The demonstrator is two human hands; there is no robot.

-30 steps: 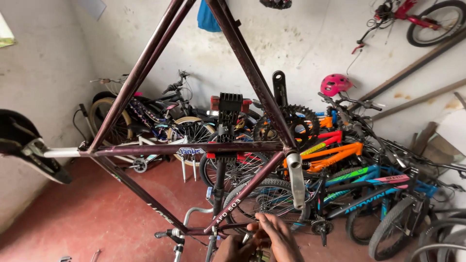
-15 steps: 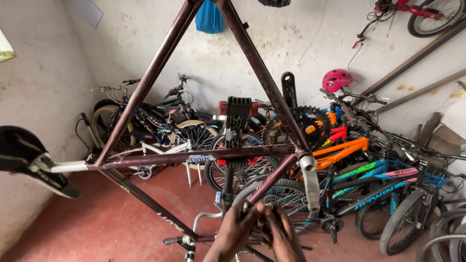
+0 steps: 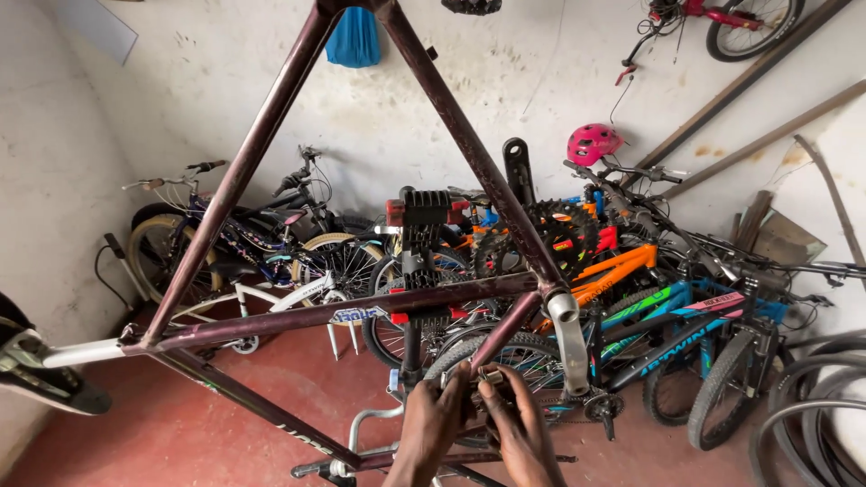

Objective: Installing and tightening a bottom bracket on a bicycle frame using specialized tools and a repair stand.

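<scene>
Below the maroon frame [image 3: 361, 311] | left hand [image 3: 431, 424] and right hand [image 3: 516, 424] both pinch small metal part [image 3: 490, 374] | fitting unfinished

The red-painted concrete floor [image 3: 135, 433] is the bearing surface. Standing on it against the back wall is a crowded row of bicycles: a dark one with a tan tyre [image 3: 225, 243] at the left, an orange one [image 3: 613, 271] and a blue and green one [image 3: 686, 316] toward the right. Loose tyres [image 3: 812, 397] rest at the far right edge.
</scene>
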